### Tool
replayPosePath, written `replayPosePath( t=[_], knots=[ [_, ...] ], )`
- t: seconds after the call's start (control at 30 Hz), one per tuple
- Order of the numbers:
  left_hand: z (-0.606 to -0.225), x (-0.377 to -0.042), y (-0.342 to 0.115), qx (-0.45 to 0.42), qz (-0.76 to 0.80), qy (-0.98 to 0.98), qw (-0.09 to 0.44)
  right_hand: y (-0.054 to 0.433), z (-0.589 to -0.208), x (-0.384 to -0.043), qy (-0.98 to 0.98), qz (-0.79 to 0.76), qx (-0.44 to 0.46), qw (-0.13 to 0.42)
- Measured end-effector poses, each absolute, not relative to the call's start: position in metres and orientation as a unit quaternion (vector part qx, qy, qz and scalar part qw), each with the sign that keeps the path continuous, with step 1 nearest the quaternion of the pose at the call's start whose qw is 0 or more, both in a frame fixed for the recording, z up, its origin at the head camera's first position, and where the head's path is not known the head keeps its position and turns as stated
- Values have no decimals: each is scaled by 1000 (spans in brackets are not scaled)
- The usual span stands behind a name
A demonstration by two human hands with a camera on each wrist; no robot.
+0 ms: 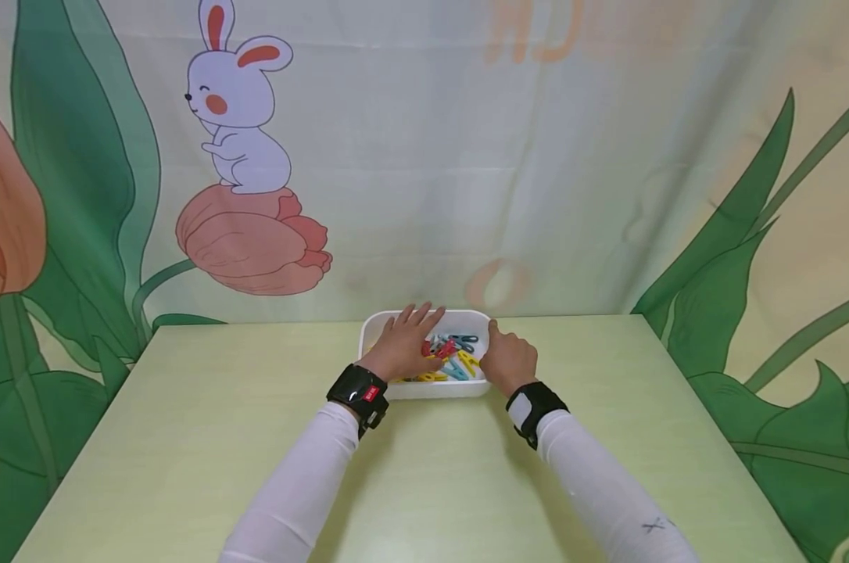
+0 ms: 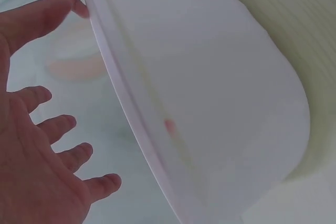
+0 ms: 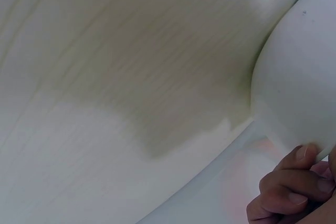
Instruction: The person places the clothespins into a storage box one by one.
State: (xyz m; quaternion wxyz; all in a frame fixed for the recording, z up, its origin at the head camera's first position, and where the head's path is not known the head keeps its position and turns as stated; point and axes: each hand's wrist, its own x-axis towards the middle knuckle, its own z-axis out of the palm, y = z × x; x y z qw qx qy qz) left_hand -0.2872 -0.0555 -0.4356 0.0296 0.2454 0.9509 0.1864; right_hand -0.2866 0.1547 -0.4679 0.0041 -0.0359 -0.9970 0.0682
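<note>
A white plastic basin (image 1: pixel 438 389) stands at the far edge of the table, with several coloured clothes pegs (image 1: pixel 460 366) in yellow, blue, red and dark grey lying inside. Over its left half, my left hand (image 1: pixel 402 348) spreads its fingers above the pegs and holds nothing that I can see. The left wrist view shows that hand (image 2: pixel 47 145) with fingers apart, beside the basin's outer wall (image 2: pixel 210 87). My right hand (image 1: pixel 510 358) grips the basin's right rim, fingers curled at the edge. In the right wrist view its curled fingers (image 3: pixel 294 184) meet the rim.
The pale wooden table (image 1: pixel 220 438) stretches around the basin and toward me. Right behind the basin hangs a printed curtain (image 1: pixel 410 195) with a rabbit and flowers. A black band sits on each wrist.
</note>
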Motion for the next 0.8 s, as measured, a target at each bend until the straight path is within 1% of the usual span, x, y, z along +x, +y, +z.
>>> replayPosePath(
  t=[0.27,0.5,0.6,0.7,0.8],
  knots=[
    [-436,-278,-79,215,164,962,17,149,-467,-287,-997,78,-14,-1],
    [-430,-269,-87,222,171,960,1,160,-467,-290,-998,52,-19,19],
    [-432,-265,-89,210,161,964,1,164,-467,-290,-999,36,-4,21],
    [-435,-262,-89,205,161,966,-1,167,-460,-287,-1000,19,7,24],
    [-435,-260,-88,209,161,965,-2,171,-451,-282,-1000,11,11,15]
  ],
)
